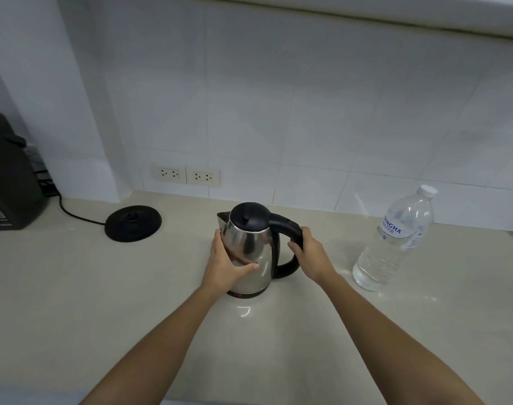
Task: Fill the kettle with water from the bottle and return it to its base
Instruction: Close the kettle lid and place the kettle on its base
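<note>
A steel kettle (253, 244) with a black lid and black handle stands on the counter, off its base, lid down. My left hand (224, 266) is pressed around the left side of its body. My right hand (309, 252) grips the black handle on the right. The round black base (133, 223) lies empty to the left, its cord running off to the left. A clear water bottle (395, 244) with a white cap on stands to the right of the kettle, filled with water.
The beige counter (103, 302) meets a white tiled wall with two sockets (186, 175) behind the base. A dark appliance (10, 173) stands at the far left. A sink edge shows at the far right.
</note>
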Available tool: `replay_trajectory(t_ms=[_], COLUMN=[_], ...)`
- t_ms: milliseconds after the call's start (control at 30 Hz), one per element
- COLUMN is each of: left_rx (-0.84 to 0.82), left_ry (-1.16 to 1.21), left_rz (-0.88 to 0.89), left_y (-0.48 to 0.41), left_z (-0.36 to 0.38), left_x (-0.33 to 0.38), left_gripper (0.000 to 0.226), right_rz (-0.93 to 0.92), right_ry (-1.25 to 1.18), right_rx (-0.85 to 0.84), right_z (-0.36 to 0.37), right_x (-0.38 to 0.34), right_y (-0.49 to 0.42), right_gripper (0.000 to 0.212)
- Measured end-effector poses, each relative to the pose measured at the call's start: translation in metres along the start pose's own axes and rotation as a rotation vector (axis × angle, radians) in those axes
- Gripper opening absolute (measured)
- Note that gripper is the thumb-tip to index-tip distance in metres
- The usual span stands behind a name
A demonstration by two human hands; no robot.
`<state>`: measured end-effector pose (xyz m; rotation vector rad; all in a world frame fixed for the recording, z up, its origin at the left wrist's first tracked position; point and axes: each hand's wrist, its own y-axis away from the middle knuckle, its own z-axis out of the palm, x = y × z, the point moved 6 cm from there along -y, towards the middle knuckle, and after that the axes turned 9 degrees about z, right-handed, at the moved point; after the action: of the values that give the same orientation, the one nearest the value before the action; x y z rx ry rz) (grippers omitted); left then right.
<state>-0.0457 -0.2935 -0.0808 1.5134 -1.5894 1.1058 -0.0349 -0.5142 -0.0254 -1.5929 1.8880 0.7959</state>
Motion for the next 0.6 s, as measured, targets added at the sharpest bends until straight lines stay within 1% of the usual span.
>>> replay_trajectory(t_ms=[100,233,400,600], left_rx=[0.025,0.052,0.065,0.143], left_ry=[-0.019,-0.064,-0.066,-0.065], left_rz=[-0.021,-0.007,-0.004,0.044], left_y=[0.001,0.003,0.006,-0.005], left_z=[-0.001,-0.005,-0.009,-0.043], left_x=[-0.001,0.004,0.012,0.029], left_gripper=[0.138,0.135,0.126,0.109], right_rz=[-0.017,-0.048,-0.073,-0.14], right_ry=[0.002,-0.013,-0.04,-0.056], right_rx=[0.001,-0.017,-0.011,-0.021], right_z=[-0.001,-0.005,-0.007,-0.005], right_x=[0.0,0.0,-0.007,-0.049], right_y=[0.0,0.0,-0.004,-0.018], right_gripper=[0.029,0.028,0.026,0.025])
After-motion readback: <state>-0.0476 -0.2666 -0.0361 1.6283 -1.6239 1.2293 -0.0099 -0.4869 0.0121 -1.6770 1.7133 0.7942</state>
